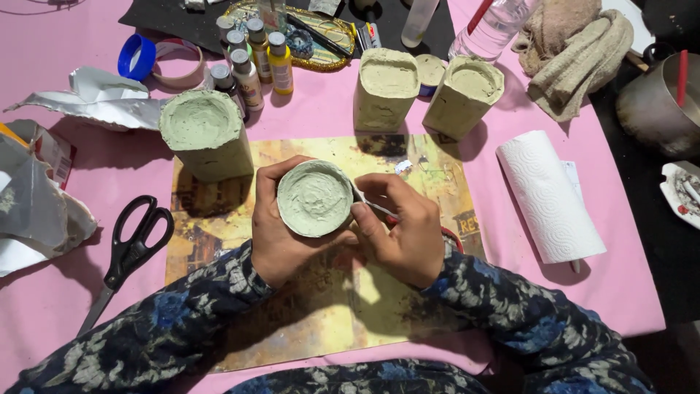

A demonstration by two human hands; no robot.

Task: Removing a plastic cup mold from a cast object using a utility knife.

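The fingers of the left hand (281, 233) were wrapped around the side of a small round container (315, 198) coated in pale green paste, thumb curled over its near rim, gripping it firmly. The right hand (405, 237) pinched a thin, light-coloured tool (368, 204) between thumb and fingertips, its tip touching the container's right edge.

The container sat raised over the middle of the printed yellow mat (219, 219), its open mouth turned up toward the camera. Judged from its look, the paste was still wet and soft, so it would smear under any pressing finger; the shell beneath seemed stiff and fairly light. The safest hold appeared to be low around the wall, as the left hand had it, away from the freshly worked rim.

At the mat's far-left corner stood a taller green-coated pot (206, 142); two more coated pots (385, 87) stood just beyond the mat's far edge, toward the right. Black scissors (131, 248) lay just left of the mat. A paper towel roll (548, 197) lay to the mat's right. Small paint bottles (255, 62) clustered beyond the mat's far-left side, and crumpled foil (95, 98) lay farther left.
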